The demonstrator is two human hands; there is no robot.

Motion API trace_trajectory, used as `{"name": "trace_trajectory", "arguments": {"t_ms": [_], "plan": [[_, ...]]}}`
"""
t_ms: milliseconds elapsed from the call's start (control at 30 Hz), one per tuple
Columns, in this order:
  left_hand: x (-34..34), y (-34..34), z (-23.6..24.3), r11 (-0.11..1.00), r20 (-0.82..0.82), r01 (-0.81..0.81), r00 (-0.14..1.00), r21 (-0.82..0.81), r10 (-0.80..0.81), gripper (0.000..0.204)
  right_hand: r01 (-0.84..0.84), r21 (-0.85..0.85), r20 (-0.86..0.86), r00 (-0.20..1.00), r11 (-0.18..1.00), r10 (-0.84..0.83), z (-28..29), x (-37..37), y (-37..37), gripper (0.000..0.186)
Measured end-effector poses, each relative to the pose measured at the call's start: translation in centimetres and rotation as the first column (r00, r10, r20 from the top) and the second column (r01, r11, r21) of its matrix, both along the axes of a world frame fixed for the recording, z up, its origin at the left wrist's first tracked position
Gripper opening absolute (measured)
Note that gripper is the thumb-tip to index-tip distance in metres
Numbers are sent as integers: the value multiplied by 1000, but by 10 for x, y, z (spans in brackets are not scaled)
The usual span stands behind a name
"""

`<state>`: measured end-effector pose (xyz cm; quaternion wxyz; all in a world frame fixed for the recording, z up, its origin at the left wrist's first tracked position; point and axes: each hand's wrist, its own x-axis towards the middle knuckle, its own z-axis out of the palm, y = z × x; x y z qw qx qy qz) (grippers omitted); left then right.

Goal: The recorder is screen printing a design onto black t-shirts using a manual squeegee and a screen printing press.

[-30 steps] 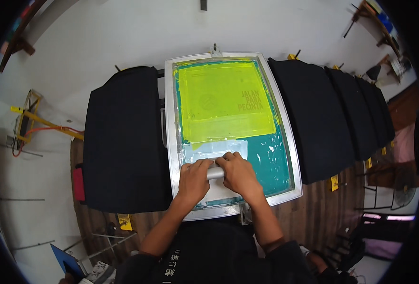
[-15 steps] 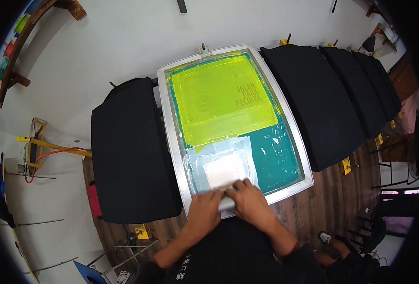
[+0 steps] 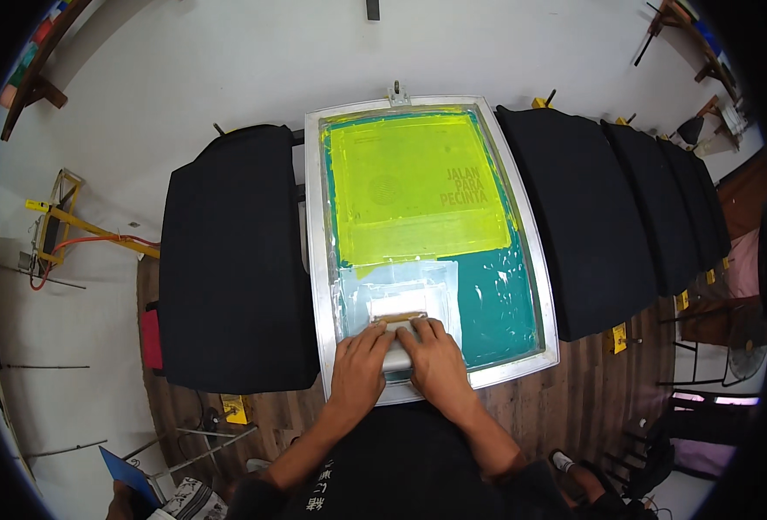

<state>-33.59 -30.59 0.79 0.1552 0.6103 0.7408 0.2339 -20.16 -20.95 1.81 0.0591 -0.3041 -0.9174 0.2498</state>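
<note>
My left hand (image 3: 355, 368) and my right hand (image 3: 438, 368) both grip a silver squeegee (image 3: 395, 358) with a tan blade edge, low on an aluminum-framed printing screen (image 3: 545, 321). The screen has teal mesh (image 3: 492, 308), a large translucent yellow-green coated area (image 3: 414, 156) with faint lettering, and a pale, whitish smeared patch (image 3: 353, 295) around the squeegee. My fingers are curled over the handle, thumbs close together.
Black-covered platens (image 3: 231, 260) flank the screen, several more (image 3: 578, 225) on the right. Yellow metal brackets (image 3: 619, 338) sit below them. Wall shelves (image 3: 36, 95), a wooden floor (image 3: 522, 416), a metal stand (image 3: 205, 438), and parts of people (image 3: 565, 466) show around the edges.
Both hands and the squeegee moved down to the screen's near edge by half a second ago, and are now slightly farther up from it. The view has also shifted.
</note>
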Motion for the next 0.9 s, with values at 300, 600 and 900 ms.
{"name": "trace_trajectory", "arguments": {"t_ms": [300, 600, 900], "plan": [[3, 1, -14, 999, -3, -34, 999, 15, 34, 58, 15, 89, -68, 998, 996, -8, -21, 3, -2, 44], [5, 1, -18, 999, -21, -32, 999, 41, 33, 59, 102, 112, -63, 993, 988, -95, -17, -1, -5, 54], [3, 1, -4, 999, 3, -31, 1000, 42, 31, 58, 86, 209, -33, 996, 974, -81, -5, -2, -4, 49]]}}
